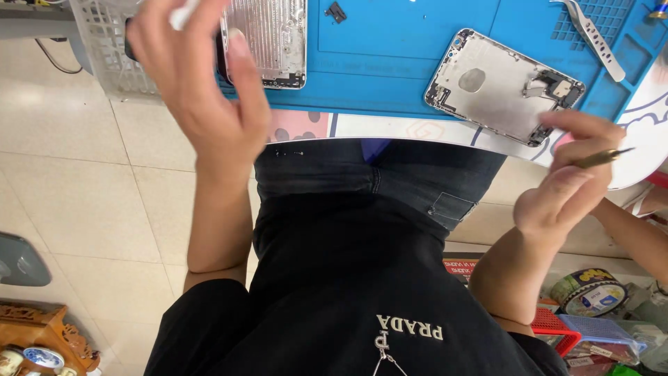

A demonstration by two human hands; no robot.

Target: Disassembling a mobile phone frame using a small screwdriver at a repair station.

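My left hand [198, 90] is raised over the table's near edge, its fingertips cut off by the top of the frame, with a small white piece [184, 14] pinched between the fingers. Just right of its thumb a silver phone housing [273, 42] lies on the blue work mat [390, 76]. My right hand [567, 184] holds a thin brass-coloured tool [604, 158] with its tip pointing right. This hand hovers at the near corner of a second, opened silver phone housing [497, 85], which lies tilted on the mat.
Metal tweezers [593, 38] and a small black part [336, 11] lie on the mat. A white plastic basket [111, 52] stands at the left edge. Another person's forearm [637, 233] reaches in at the right. Tape rolls and small boxes [591, 292] sit low on the right.
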